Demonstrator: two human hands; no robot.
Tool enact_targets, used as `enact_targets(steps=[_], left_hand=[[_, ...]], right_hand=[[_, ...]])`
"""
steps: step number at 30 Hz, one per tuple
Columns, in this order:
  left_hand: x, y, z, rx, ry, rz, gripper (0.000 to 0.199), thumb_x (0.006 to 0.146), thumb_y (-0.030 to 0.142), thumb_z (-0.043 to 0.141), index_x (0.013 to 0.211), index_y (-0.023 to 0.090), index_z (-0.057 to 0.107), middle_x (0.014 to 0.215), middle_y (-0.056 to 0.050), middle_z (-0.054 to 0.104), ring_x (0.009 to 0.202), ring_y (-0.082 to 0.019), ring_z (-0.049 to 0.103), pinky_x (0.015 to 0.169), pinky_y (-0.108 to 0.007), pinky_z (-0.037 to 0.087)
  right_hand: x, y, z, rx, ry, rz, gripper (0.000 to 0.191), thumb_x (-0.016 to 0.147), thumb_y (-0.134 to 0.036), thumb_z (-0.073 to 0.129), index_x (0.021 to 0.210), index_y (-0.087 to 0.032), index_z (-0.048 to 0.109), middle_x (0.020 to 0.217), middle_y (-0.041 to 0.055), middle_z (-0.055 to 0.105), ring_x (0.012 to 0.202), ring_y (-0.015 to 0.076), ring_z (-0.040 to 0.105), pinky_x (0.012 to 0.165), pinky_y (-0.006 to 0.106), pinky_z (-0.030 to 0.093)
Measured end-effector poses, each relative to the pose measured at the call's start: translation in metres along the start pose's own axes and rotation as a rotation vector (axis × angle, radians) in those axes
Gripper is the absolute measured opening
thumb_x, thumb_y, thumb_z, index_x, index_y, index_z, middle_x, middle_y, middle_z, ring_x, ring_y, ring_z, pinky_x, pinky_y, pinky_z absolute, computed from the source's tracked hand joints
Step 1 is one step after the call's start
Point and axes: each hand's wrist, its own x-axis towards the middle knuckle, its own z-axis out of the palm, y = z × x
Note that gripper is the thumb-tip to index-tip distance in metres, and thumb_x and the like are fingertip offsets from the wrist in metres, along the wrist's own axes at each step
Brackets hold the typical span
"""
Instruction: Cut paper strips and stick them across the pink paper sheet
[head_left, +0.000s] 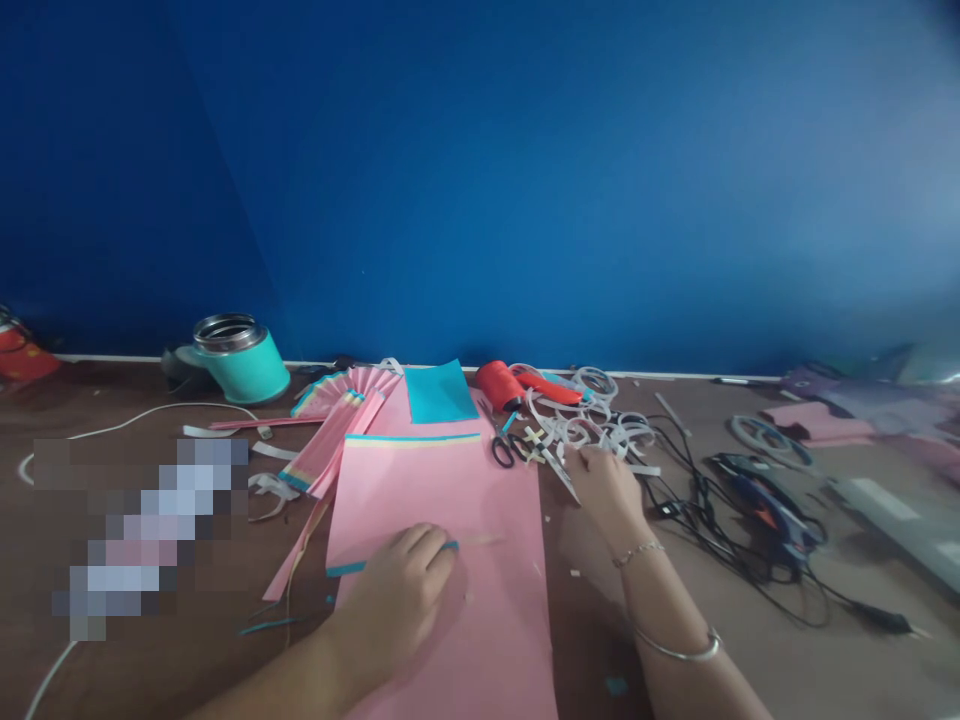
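Observation:
My left hand (409, 590) lies palm down on a pink paper sheet (420, 500) with blue and yellow strips along its far edge and a blue strip along its near edge. Its fingers rest across that near edge. Under it stretches a longer pink sheet (495, 640). Off to the right, my right hand (604, 490) has its fingers curled at the edge of a pile of curled white strips (577, 430); what they hold, if anything, is hidden. A pale, narrow blade-like piece (559, 472) lies beside these fingers. Black-handled scissors (504, 452) are just left of it.
Behind the sheets are a blue paper piece (441, 392), a pleated pink paper fan (330, 430) and a red spool (499, 385). A teal mug (244, 365) stands at the back left. Rightward lie black cables (705, 520) and a dark corded tool (772, 510). A blue wall rises behind.

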Motion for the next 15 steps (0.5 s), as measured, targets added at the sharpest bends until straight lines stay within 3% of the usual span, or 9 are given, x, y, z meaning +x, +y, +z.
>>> enact_targets(steps=[3,6,8,12,15], left_hand=[[0.0,0.0,0.0,-0.016,0.009,-0.009,0.034,0.076,0.001,0.042,0.101,0.017,0.06,0.103,-0.008,0.063,0.095,-0.021,0.056,0.085,-0.037,0.05],[0.0,0.0,0.0,-0.029,0.011,-0.016,0.029,0.079,0.004,0.043,0.099,0.016,0.06,0.101,-0.008,0.063,0.094,-0.022,0.057,0.083,-0.037,0.051],[-0.001,0.0,0.0,-0.03,0.014,-0.022,0.029,0.079,0.003,0.043,0.099,0.016,0.059,0.101,-0.007,0.062,0.093,-0.022,0.057,0.082,-0.036,0.051],[0.0,-0.003,0.004,-0.026,0.057,-0.064,0.031,0.082,0.0,0.039,0.098,0.018,0.058,0.098,-0.005,0.062,0.09,-0.02,0.057,0.079,-0.034,0.05],[0.001,-0.006,0.007,-0.052,0.074,-0.09,0.03,0.083,-0.001,0.038,0.096,0.019,0.057,0.094,-0.004,0.061,0.087,-0.019,0.057,0.076,-0.033,0.05]], right_hand=[[-0.003,-0.006,0.006,0.209,-0.002,-0.192,0.025,0.074,-0.016,0.047,0.095,-0.015,0.06,0.09,0.0077,0.062,0.078,0.0176,0.055,0.071,0.028,0.041],[-0.013,-0.017,0.007,0.371,-0.318,-0.399,0.02,0.07,-0.015,0.052,0.089,-0.016,0.06,0.086,0.0035,0.061,0.077,0.0149,0.054,0.072,0.025,0.042],[-0.022,-0.026,0.005,0.362,-0.471,-0.487,0.013,0.067,-0.018,0.059,0.079,-0.017,0.06,0.086,0.0022,0.06,0.082,0.0155,0.054,0.076,0.025,0.042],[-0.036,-0.041,-0.003,0.29,-0.522,-0.527,0.022,0.059,-0.021,0.071,0.076,-0.018,0.057,0.085,0.0006,0.056,0.087,0.0172,0.052,0.087,0.029,0.038],[-0.039,-0.046,-0.005,0.253,-0.54,-0.546,0.026,0.056,-0.019,0.074,0.075,-0.018,0.056,0.085,0.0009,0.054,0.089,0.0182,0.05,0.087,0.03,0.038]])
